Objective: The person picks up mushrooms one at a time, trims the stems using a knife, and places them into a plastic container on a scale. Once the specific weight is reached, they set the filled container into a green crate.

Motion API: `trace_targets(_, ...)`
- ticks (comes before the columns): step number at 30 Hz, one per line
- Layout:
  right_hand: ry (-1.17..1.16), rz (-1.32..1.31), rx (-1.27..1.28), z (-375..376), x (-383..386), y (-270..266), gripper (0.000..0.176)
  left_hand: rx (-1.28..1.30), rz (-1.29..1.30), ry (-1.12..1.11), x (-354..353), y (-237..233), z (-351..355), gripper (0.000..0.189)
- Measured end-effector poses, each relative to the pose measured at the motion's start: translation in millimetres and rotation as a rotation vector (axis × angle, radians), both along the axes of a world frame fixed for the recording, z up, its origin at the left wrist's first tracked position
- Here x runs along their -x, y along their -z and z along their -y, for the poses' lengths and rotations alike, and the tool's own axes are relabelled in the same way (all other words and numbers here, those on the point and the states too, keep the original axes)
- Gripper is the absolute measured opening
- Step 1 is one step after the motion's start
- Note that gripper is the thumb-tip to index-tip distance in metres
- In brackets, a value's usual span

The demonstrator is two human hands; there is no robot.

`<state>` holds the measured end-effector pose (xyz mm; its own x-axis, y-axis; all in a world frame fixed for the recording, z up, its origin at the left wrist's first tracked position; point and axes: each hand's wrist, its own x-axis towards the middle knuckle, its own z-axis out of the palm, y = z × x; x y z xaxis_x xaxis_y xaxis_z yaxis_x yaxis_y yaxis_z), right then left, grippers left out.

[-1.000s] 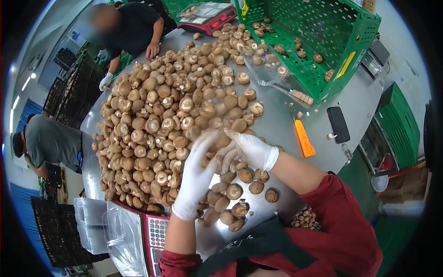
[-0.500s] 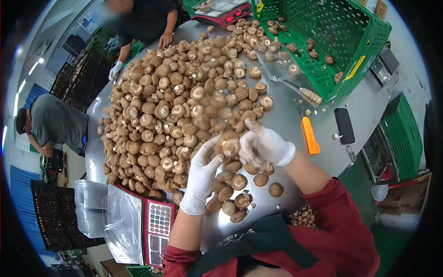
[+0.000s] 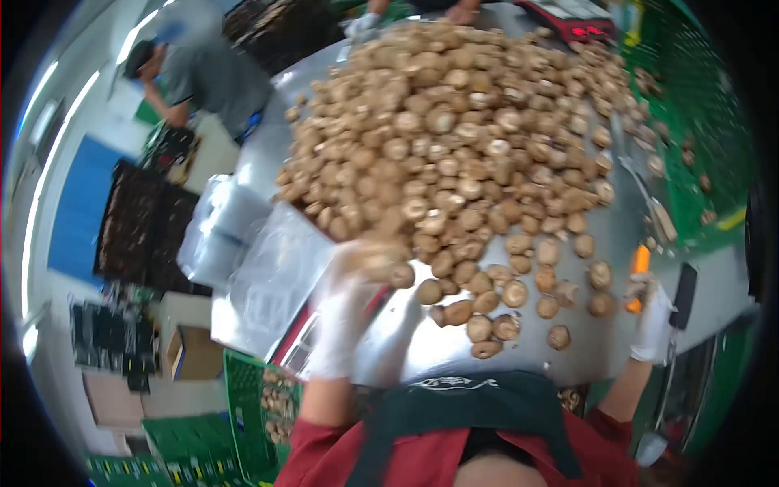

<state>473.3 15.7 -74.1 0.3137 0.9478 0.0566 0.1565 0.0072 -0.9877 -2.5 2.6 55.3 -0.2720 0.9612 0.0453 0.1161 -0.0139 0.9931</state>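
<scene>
step looks like loading: left hand (image 3: 347, 312), blurred, seems cupped round a few shiitakes (image 3: 380, 264) at the mushroom pile (image 3: 454, 138)'s near-left edge, above the clear tray (image 3: 272, 284). right hand (image 3: 652, 323) near-right of the pile by the orange knife (image 3: 641, 261), can't tell its grip. next likely needs a clean drop into the tray.

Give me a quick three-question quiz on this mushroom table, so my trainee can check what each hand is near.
1. True or false: the right hand is beside the orange knife.
2. Which is nearest the left hand? A orange knife; B clear plastic tray; C wooden spoon.
3. Fill in: the steel table is heaped with brown ____.
Key: 1 true; 2 B; 3 mushrooms.
</scene>
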Motion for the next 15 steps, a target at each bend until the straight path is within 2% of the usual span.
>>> trace_targets(1,0.008,0.124,-0.031,9,6,-2,0.042,-0.105,0.119,-0.185,21,1,14,0.035)
trace_targets(2,0.021,0.126,-0.008,12,15,-5,0.038,-0.162,-0.468,-0.334,56,-5,20,0.034)
trace_targets(3,0.034,0.129,0.015,16,24,-8,0.033,-0.272,-0.553,-0.446,67,-14,25,0.040)
trace_targets(4,0.035,-0.008,0.066,16,32,-9,0.027,-0.305,-0.711,-0.471,108,-7,39,0.038)
trace_targets(6,0.019,0.263,0.011,15,51,-12,0.014,-0.312,-1.010,-0.683,154,10,63,0.036)
trace_targets(8,-0.089,0.594,-0.040,16,61,-25,0.029,0.001,-1.007,-0.475,189,21,85,0.033)
trace_targets(9,-0.112,0.631,-0.069,17,67,-27,0.037,0.144,-1.076,-0.377,193,29,88,0.031)
trace_targets(10,-0.140,0.668,-0.100,18,74,-27,0.046,0.186,-1.299,-0.277,184,24,87,0.038)
trace_targets(12,-0.216,0.768,-0.124,19,84,-25,0.060,0.191,-1.252,-0.384,182,22,80,0.045)
trace_targets(14,-0.304,0.891,-0.109,19,94,-21,0.071,0.008,-1.241,-0.441,138,15,61,0.047)
trace_targets(15,-0.333,0.921,-0.106,16,101,-21,0.070,-0.085,-1.233,-0.469,106,12,48,0.048)
